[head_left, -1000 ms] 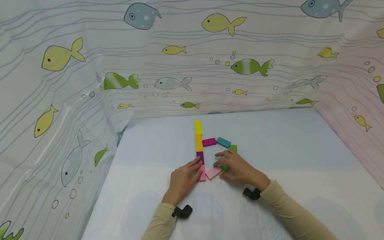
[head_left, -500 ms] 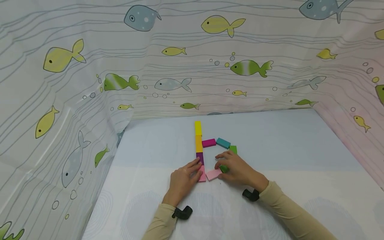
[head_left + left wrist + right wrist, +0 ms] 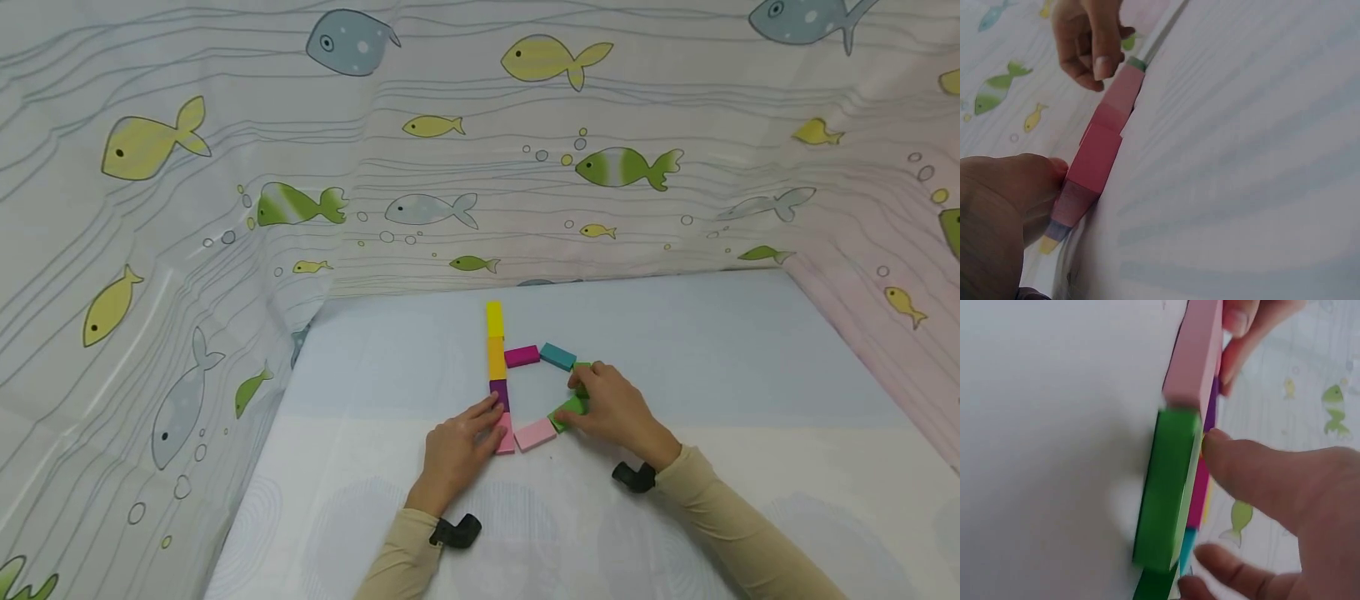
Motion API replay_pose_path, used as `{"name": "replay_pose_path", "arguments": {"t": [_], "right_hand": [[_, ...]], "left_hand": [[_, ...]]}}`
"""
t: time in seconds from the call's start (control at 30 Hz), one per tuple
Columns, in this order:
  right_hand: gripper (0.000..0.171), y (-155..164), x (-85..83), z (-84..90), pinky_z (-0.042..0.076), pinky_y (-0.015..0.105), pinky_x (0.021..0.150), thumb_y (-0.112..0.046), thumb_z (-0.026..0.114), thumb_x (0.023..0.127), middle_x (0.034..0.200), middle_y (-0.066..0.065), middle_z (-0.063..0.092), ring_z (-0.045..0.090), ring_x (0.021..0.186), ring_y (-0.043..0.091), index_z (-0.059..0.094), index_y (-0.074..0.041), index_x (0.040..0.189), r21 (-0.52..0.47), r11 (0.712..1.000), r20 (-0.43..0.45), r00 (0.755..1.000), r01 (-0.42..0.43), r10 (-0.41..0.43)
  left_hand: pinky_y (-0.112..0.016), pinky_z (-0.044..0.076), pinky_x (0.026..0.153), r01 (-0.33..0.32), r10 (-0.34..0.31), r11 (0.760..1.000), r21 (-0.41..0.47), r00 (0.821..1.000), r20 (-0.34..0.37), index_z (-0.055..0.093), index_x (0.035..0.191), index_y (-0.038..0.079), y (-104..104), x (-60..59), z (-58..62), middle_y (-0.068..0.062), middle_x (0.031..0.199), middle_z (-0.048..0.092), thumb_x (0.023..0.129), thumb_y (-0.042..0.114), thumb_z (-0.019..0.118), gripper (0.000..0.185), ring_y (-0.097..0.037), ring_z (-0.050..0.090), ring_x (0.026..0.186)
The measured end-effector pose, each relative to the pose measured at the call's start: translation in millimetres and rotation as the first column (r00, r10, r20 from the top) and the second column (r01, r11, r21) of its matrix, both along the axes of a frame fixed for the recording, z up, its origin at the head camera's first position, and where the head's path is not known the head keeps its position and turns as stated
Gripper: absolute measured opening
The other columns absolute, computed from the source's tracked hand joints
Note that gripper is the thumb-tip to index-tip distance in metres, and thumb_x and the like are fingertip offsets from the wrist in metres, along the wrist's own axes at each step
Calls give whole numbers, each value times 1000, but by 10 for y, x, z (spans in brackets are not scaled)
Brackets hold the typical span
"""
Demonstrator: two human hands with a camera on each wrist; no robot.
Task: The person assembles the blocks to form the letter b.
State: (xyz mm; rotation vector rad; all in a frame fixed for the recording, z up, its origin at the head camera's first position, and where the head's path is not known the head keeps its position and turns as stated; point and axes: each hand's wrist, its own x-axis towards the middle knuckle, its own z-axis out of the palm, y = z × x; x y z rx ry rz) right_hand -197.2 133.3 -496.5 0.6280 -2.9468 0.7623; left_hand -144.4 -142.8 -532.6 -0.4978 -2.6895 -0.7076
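Note:
My left hand [image 3: 459, 454] lies over the lower end of an upright row of toy blocks, its fingers touching the pink block [image 3: 506, 435] and the purple block [image 3: 498, 394]. My right hand [image 3: 618, 412] holds a light green block [image 3: 572, 410] between thumb and curled fingertips, with the fingers over another green block [image 3: 581, 366] above it. In the right wrist view the thumb [image 3: 1241, 456] sits by one end of the green block [image 3: 1166, 487], and the fingers are by its other end. A pale pink block [image 3: 536, 435] meets the held block's lower end.
An orange block [image 3: 497, 358] and a yellow block [image 3: 494, 318] continue the row upward. A magenta block [image 3: 522, 357] and a teal block [image 3: 558, 356] curve off to the right. Behind the white table [image 3: 337, 358] hangs a fish-patterned cloth [image 3: 420, 167].
My right hand has shifted up and right, off the pale pink block and onto the green blocks. The lower green block has turned outward and shows more. My left hand stays in place.

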Motion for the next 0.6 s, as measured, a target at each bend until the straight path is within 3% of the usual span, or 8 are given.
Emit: {"name": "replay_pose_path", "arguments": {"t": [0.17, 0.6], "right_hand": [[59, -43, 28, -15, 39, 29, 63, -47, 91, 80, 89, 4, 55, 50, 77, 17, 61, -9, 113, 13, 999, 79, 996, 41, -42], [60, -33, 22, 15, 39, 27, 60, -47, 93, 79, 84, 2, 60, 50, 73, 14, 62, -9, 114, 27, 1000, 87, 996, 7, -9]], "left_hand": [[-14, 42, 52, 4, -4, 1000, 13, 1000, 4, 77, 131, 16, -2, -10, -7, 4, 139, 72, 95, 30, 82, 39, -24, 77, 112], [-13, 39, 50, 3, -3, 1000, 11, 1000, 23, 76, 132, 16, -3, -5, -6, 3, 142, 71, 95, 31, 81, 40, -25, 76, 114]]}}
